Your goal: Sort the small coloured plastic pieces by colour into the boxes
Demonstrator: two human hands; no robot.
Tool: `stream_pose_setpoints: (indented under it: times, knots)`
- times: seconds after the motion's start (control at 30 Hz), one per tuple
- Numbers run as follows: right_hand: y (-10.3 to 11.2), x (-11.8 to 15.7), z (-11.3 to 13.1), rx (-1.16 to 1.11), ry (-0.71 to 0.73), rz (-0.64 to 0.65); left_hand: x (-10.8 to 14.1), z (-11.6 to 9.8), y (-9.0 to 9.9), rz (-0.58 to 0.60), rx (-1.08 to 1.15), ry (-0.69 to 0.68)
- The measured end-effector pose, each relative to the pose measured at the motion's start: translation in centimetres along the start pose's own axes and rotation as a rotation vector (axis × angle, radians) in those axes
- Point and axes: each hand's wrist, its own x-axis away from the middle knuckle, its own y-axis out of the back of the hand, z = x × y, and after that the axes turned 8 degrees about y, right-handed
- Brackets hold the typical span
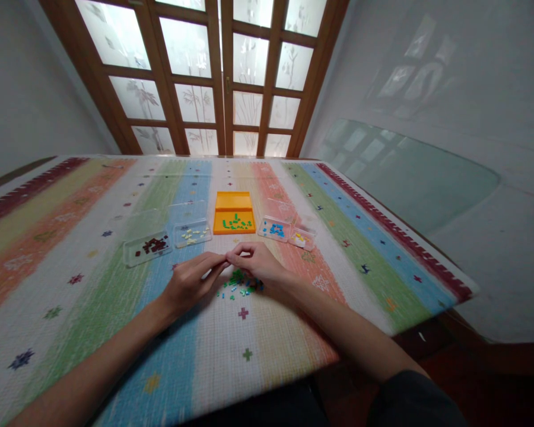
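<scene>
The left hand (193,279) and right hand (257,261) meet, fingertips pinched; whether they grip a piece cannot be told. Loose green and blue pieces (237,277) lie beneath them on the cloth-covered counter (226,356), with printed crosses (242,313), near an orange box (232,199).

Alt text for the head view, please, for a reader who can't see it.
A person's left hand and right hand meet fingertip to fingertip beside scattered small green and blue pieces on a striped tablecloth. Beyond, an open orange case holds green pieces, with two clear trays of coloured pieces on either side.
</scene>
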Motion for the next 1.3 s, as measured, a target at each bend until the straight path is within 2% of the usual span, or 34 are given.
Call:
stream_pose_setpoints:
  times: [0.13,0.23,0.3,0.37,0.47,0.53,0.63,0.8,0.9,1.03,1.13,1.2,1.3]
  knots:
    - [1.5,-0.2,1.4,0.238,0.126,0.091,-0.5,0.3,0.6,0.043,-0.021,-0.009]
    - [3.3,-0.1,2.5,0.505,0.200,0.240,-1.1,1.5,2.3,0.012,-0.127,0.050]
    - [4.5,0.1,3.1,0.661,0.194,0.413,-1.7,2.5,4.1,-0.012,-0.214,0.157]
    - [5.3,0.4,3.7,0.799,0.196,0.532,-2.2,3.3,6.1,-0.011,-0.291,0.285]
    - [5.6,0.6,4.1,0.964,0.213,0.593,-2.8,4.5,8.6,0.008,-0.395,0.448]
    - [5.4,0.7,4.2,1.021,0.196,0.623,-3.0,5.3,9.8,0.070,-0.441,0.530]
    - [4.9,0.7,3.9,1.088,0.172,0.620,-2.8,6.9,10.8,0.245,-0.498,0.643]
    - [4.4,0.8,3.5,1.133,0.180,0.604,-1.8,9.3,11.3,0.521,-0.561,0.775]
    - [4.4,0.8,3.4,1.123,0.172,0.611,-1.5,10.0,11.3,0.617,-0.601,0.780]
    - [4.7,0.7,3.0,1.091,0.172,0.600,-1.4,10.3,11.4,0.688,-0.655,0.792]
    - [4.7,0.6,2.9,1.029,0.195,0.569,-1.4,10.2,11.5,0.660,-0.693,0.787]
    - [4.7,0.5,2.9,0.962,0.196,0.516,-1.4,9.9,11.4,0.553,-0.682,0.733]
    - [4.4,0.4,3.2,0.806,0.174,0.400,-1.5,8.6,10.3,0.335,-0.535,0.526]
